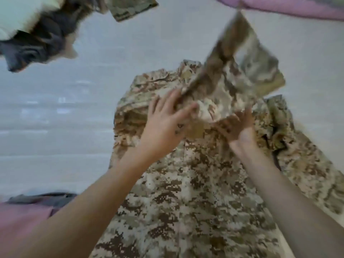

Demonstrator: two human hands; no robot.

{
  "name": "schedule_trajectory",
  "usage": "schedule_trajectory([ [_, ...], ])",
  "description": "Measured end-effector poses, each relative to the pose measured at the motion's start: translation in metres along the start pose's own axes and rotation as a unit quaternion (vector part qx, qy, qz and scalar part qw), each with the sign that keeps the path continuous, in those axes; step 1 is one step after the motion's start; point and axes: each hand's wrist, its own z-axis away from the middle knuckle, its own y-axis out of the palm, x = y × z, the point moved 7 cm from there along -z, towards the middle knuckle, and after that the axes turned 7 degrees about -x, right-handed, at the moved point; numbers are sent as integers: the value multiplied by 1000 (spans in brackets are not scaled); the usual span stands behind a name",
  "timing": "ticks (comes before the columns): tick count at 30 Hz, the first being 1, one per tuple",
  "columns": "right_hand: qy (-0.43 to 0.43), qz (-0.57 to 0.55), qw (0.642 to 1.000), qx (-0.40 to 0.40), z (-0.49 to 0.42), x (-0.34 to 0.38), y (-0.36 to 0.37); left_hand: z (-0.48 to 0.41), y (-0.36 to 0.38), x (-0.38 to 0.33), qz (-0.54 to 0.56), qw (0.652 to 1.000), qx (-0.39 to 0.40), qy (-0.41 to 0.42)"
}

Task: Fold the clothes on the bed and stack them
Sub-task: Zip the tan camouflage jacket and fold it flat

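Pale grey bedsheet [74, 108] fills the background, and the tan and brown digital-camouflage jacket [186, 202] lies flat on it right in front of you. Its long axis runs away from you, with the collar at the far end. Your two hands meet over its chest, where one loose camouflage sleeve [242, 71] is raised off the body and blurred by motion. The sleeve's length runs from your hands up and away to the far right. Your left hand [167, 120] has its fingers straight and spread, laid against the near edge of the sleeve rather than wrapped round it. Your right hand [236, 129] is turned palm-up under the sleeve's lower edge; its fingertips are lost behind the cloth, so you cannot tell whether it pinches or merely props the fabric. The left hand sits nearer the jacket's centre line, so it looks better placed to pin the fold while the right brings the sleeve across. Watch that the second sleeve, bunched at the right edge, does not drag along. At the far left sits a rumpled heap of dark grey and cream clothes [33, 43], with a folded camouflage piece [130, 8] just beyond it. Pink fabric [297, 8] edges the far right, and a pink and grey garment [28, 216] lies at your near left.
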Motion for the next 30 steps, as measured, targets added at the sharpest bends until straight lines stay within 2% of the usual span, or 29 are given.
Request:
schedule_trajectory([
  [1,14,-38,999,-13,0,10,-25,19,29,-23,-25,991,126,27],
  [2,34,-57,998,-9,0,15,-40,40,47,-33,-31,974,223,5],
  [3,49,-44,998,-19,0,18,-52,55,53,-20,-45,965,257,-39],
  [4,68,-30,997,-25,0,17,-58,64,49,-7,-43,965,245,-77],
  [6,85,-21,995,-44,-4,19,-65,72,29,29,-35,974,163,-153],
  [8,64,-16,997,-50,-7,31,-62,75,9,51,-54,974,94,-197],
  [11,21,41,995,-89,-14,59,-56,63,7,64,-108,972,134,-162],
  [13,15,174,976,-126,-17,73,-52,47,20,57,-122,971,176,-108],
  [15,-51,321,936,-135,-24,93,-45,29,35,44,-130,969,194,-79],
  [17,-120,309,942,-61,-21,121,-18,12,35,40,-106,979,146,-97],
  [20,-124,143,974,127,-11,164,15,6,-10,61,-56,980,-48,-187],
  [21,-109,132,974,151,-11,171,16,10,-25,65,-71,976,-90,-183],
  [22,-95,150,974,138,-18,171,7,14,-31,65,-85,978,-98,-162],
  [25,-55,307,950,-18,-37,146,-39,34,-13,53,-104,992,11,-75],
  [27,2,312,946,-91,-40,122,-63,54,10,48,-100,989,99,-51],
  [28,8,341,935,-102,-40,112,-69,62,19,49,-105,984,130,-55],
  [29,-2,403,910,-99,-40,105,-70,68,25,52,-112,981,146,-63],
  [30,-18,483,870,-94,-41,98,-68,72,27,55,-118,980,146,-72],
])
